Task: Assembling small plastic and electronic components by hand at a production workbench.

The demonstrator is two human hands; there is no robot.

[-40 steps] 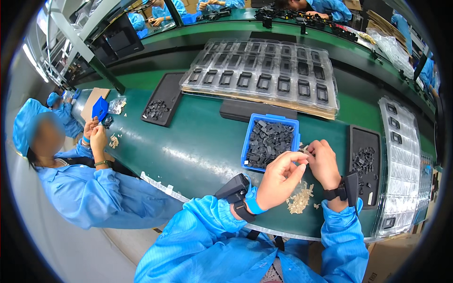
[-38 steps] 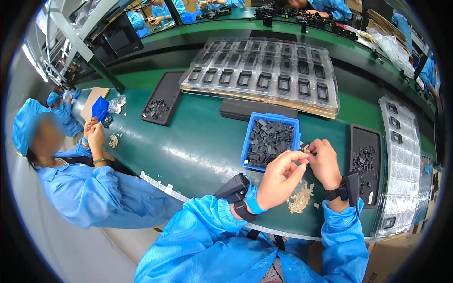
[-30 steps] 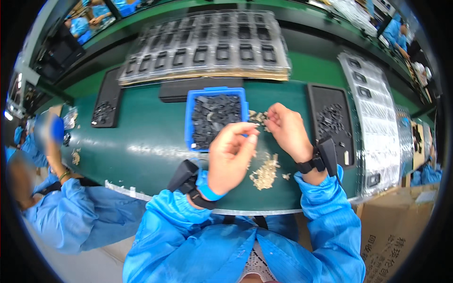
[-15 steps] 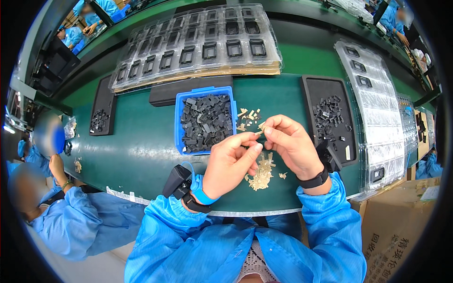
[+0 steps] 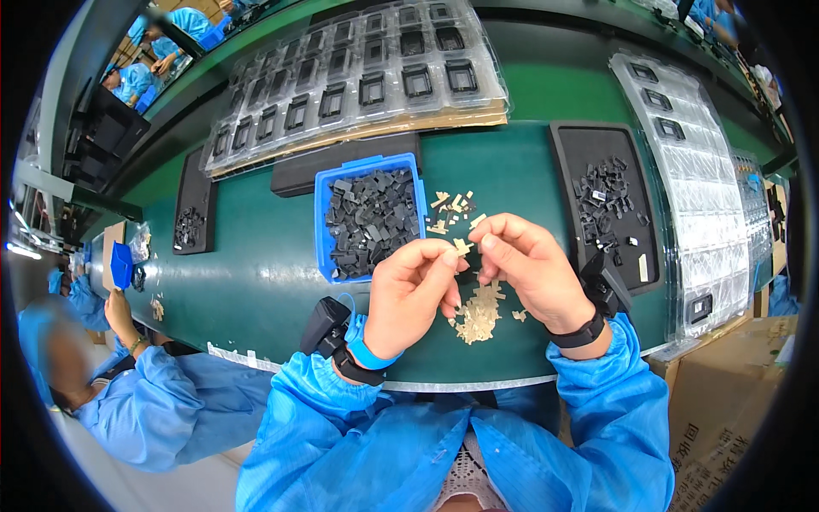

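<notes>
**Station check: small cream piece at the left fingertips, above the green bench**

We find the left hand [image 5: 409,290] with thumb and forefinger closed on a small cream piece [image 5: 462,247], which projects from the fingertips toward the other hand. The right hand [image 5: 537,271] is just beside it, its thumb and forefinger drawn close together; we cannot tell whether anything is pinched between them.

Below the fingers, a heap of cream pieces [image 5: 479,320] lies on the green bench [image 5: 281,311]. We note a looser scatter of cream and dark bits [image 5: 439,227] beyond the hands, just right of a blue bin [image 5: 322,230]. The bin holds many black parts [image 5: 371,222].

To the right we record a black tray [image 5: 597,139] bearing small black parts [image 5: 601,194] and one pale strip [image 5: 643,268]. Beside it lies a clear blister sheet [image 5: 704,218] with a few black frames in its pockets. Behind the bin, a larger clear blister tray [image 5: 394,86] carries rows of black frames.

At the far left we observe a co-worker in a blue smock [image 5: 175,388].
</notes>
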